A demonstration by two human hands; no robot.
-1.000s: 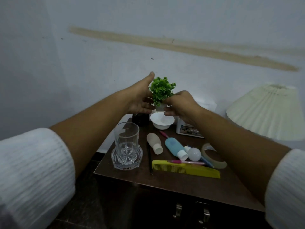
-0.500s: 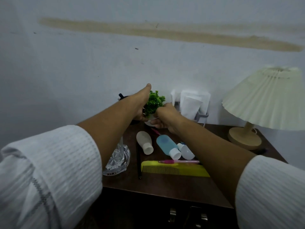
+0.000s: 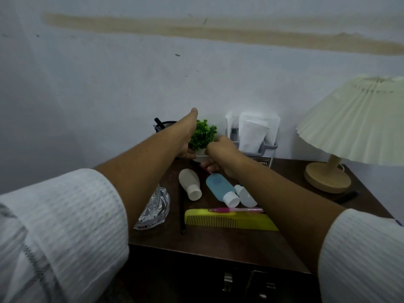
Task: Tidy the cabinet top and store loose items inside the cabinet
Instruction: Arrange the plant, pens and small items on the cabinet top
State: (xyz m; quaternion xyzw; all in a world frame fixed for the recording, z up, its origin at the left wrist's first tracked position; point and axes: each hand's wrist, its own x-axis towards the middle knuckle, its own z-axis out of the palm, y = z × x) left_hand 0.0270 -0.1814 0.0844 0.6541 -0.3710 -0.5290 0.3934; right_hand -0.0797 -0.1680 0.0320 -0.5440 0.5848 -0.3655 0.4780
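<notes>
- Head view: both forearms are reaching across the dark wooden surface toward the wall at 12 o'clock.
- The left hand is cupping the small plant from its 9 o'clock side. The thumb is sticking up and the fingers are curling round the white pot.
- The right hand is meeting the same pot from 3 o'clock. Its fingers are curled and seem to be gripping the pot, though the knuckles are hiding the contact.
- The small plant is showing upright at the back of the surface, around 12 o'clock. A black mesh cup is at its 10 o'clock and a grey holder of white packets is at its 2 o'clock.
- At the centre, a white bottle, a blue bottle and a small clear bottle are lying side by side, caps pointing toward 5 o'clock.
- Just toward 6 o'clock of them, a pink pen is lying along the top edge of a yellow comb.
- A black pencil is lying at the comb's 9 o'clock. A cut glass is showing past the left forearm, further toward 9 o'clock.
- A pleated lamp is standing at 3 o'clock.
</notes>
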